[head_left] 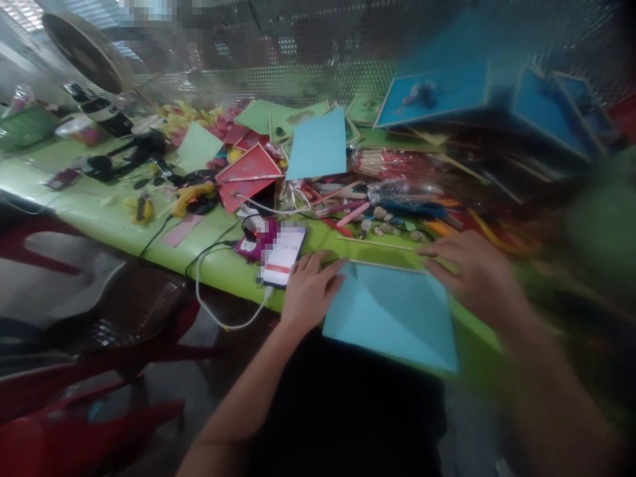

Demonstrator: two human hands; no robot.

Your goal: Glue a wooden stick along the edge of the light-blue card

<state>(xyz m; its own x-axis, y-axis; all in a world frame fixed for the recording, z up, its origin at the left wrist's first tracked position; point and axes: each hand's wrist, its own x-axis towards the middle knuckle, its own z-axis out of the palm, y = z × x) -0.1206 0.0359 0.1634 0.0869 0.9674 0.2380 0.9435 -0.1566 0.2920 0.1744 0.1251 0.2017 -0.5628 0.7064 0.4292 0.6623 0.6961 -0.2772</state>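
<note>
A light blue sheet of card (392, 315) lies at the table's front edge, partly over my lap. Along its far edge runs a thin wooden stick (387, 266). My left hand (313, 285) is closed at the stick's left end, with fingers bent and the thumb at the card's corner. At the opposite end, my right hand (464, 271) pinches the stick near the card's right corner. A second thin stick (375, 244) lies just beyond, its right end close to my right fingertips. Next to my left hand is a phone (284, 255) with a lit screen.
A white cable (199, 285) loops over the front edge from the phone. Yellow glue guns (193, 197) lie left. Beyond are pebbles (380, 213), another blue card (318, 146), a red framed card (248, 172) and blue framed panels (447, 96). A red chair (99, 424) stands lower left.
</note>
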